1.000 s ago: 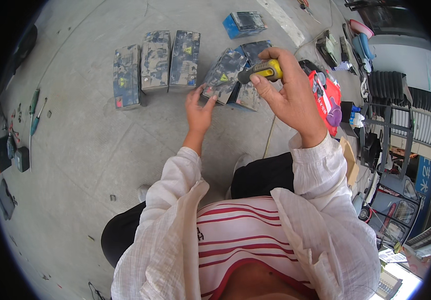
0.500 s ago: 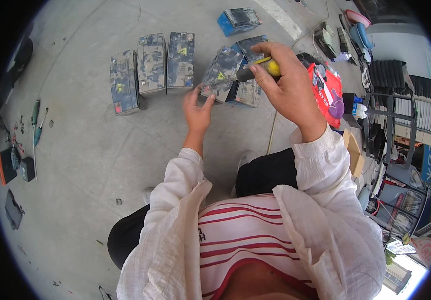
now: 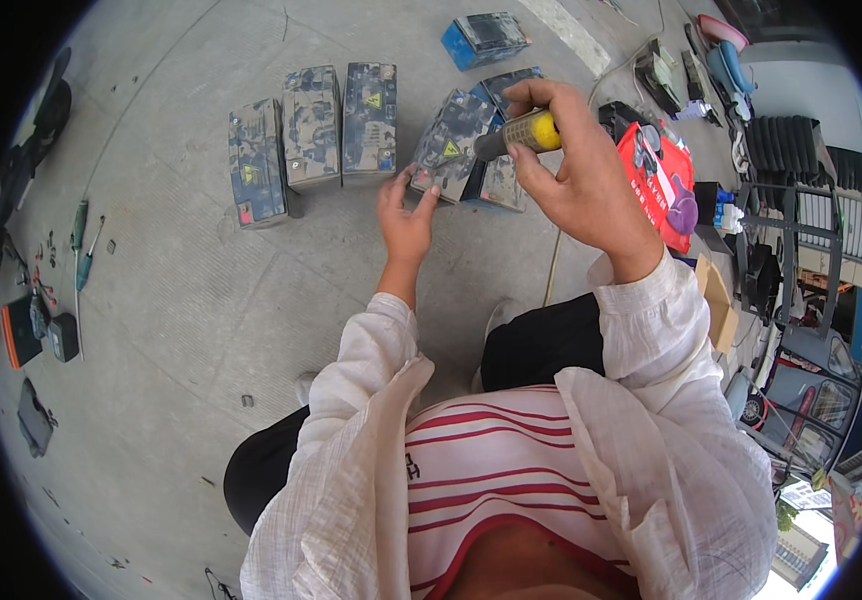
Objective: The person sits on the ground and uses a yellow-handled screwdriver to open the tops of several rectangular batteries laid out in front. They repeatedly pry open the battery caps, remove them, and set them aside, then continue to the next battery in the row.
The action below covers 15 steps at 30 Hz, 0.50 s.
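My left hand [image 3: 408,222] pinches the near corner of a dusty dark battery [image 3: 454,135] with a yellow warning label, fingers and thumb spread around a reddish terminal. This battery sits at an angle, beside other batteries partly hidden behind my right hand. Above them, my right hand [image 3: 586,170] grips a short yellow-and-black cylindrical tool [image 3: 526,132], its dark end toward the battery. The tool's exact kind cannot be made out. To the left stand three more dusty batteries, the left one [image 3: 257,160], the middle one [image 3: 311,125] and the right one [image 3: 369,118].
A blue-sided battery [image 3: 485,42] stands farther off. Screwdrivers [image 3: 79,235], a black-and-orange box [image 3: 21,332] and small parts lie at left. A red bag [image 3: 656,190], an open cardboard box [image 3: 716,305] and a metal rack [image 3: 791,230] are at right.
The yellow-and-black tool has turned in my right hand, showing more of its side. My left hand stays at the battery's near corner. The whole view has shifted slightly.
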Each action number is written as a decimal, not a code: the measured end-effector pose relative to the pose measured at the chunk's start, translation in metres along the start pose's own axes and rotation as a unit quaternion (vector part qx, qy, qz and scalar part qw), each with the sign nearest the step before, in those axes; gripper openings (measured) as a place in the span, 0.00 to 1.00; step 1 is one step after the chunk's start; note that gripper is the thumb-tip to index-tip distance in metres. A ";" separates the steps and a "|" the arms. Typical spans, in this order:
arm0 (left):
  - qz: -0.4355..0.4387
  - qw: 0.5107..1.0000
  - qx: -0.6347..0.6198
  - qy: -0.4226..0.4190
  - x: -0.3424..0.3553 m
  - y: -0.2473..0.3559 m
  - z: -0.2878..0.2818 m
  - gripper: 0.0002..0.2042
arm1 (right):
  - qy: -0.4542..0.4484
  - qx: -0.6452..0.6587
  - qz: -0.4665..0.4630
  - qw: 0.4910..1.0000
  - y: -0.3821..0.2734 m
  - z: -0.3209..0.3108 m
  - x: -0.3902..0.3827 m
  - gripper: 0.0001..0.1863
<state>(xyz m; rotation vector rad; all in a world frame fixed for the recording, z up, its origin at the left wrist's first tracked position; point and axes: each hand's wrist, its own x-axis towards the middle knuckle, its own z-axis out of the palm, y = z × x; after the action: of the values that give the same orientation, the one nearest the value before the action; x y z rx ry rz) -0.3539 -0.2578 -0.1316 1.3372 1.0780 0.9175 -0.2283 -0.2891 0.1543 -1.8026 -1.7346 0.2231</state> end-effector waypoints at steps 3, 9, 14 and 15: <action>-0.005 1.000 0.000 -0.002 0.000 0.001 0.000 0.25 | -0.005 -0.013 0.001 1.000 -0.003 0.001 -0.001 0.23; -0.005 1.000 0.001 -0.003 0.000 0.002 -0.001 0.25 | -0.026 0.037 0.093 0.995 -0.007 -0.001 0.001 0.24; -0.003 1.000 -0.004 -0.005 0.000 0.005 -0.002 0.25 | -0.015 -0.010 0.012 1.000 -0.008 0.000 0.000 0.23; -0.002 1.000 -0.003 -0.003 0.000 0.005 -0.002 0.24 | -0.020 0.013 0.047 0.999 -0.008 0.000 0.000 0.23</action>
<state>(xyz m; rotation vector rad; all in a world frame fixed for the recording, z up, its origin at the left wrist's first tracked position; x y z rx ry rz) -0.3555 -0.2574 -0.1264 1.3322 1.0713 0.9123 -0.2354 -0.2896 0.1589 -1.8741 -1.6669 0.3214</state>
